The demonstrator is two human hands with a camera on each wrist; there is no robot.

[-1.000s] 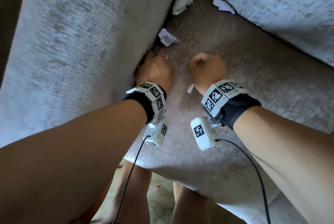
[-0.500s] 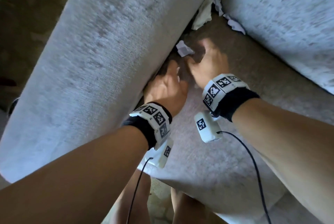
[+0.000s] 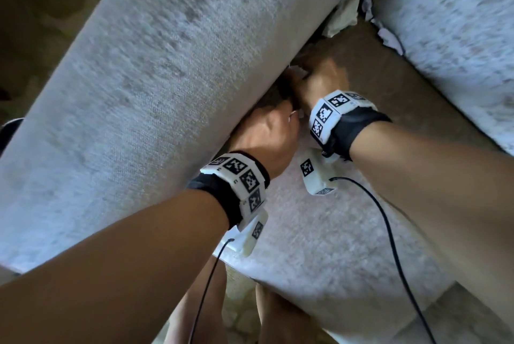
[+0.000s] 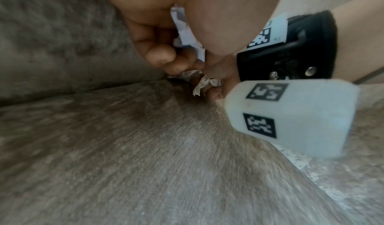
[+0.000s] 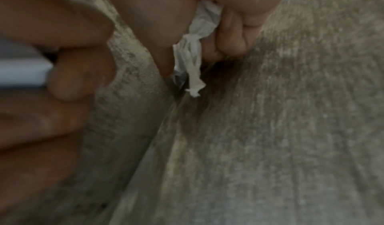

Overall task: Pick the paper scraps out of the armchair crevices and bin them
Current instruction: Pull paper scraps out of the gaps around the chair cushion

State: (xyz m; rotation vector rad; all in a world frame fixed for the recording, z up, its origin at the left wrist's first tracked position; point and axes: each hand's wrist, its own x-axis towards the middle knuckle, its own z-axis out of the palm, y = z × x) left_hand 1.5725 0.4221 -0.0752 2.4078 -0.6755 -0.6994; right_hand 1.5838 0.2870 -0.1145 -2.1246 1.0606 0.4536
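Note:
My left hand lies against the grey armrest at the seat crevice. In the left wrist view its curled fingers grip a white paper scrap. Just beyond it, my right hand reaches into the same crevice and pinches a crumpled white scrap between thumb and fingers. That scrap hangs over the seam. More scraps sit deeper in the back corner: a large crumpled one and smaller white bits along the backrest seam.
The seat cushion spreads below both hands, with the backrest at upper right. Cables run from both wrist cameras. My legs and a patterned floor show below the seat's front edge. No bin is in view.
Both hands have moved forward along the armrest crevice. The right hand went from a fist to reaching onto the loose scrap by the armrest, which it now pinches.

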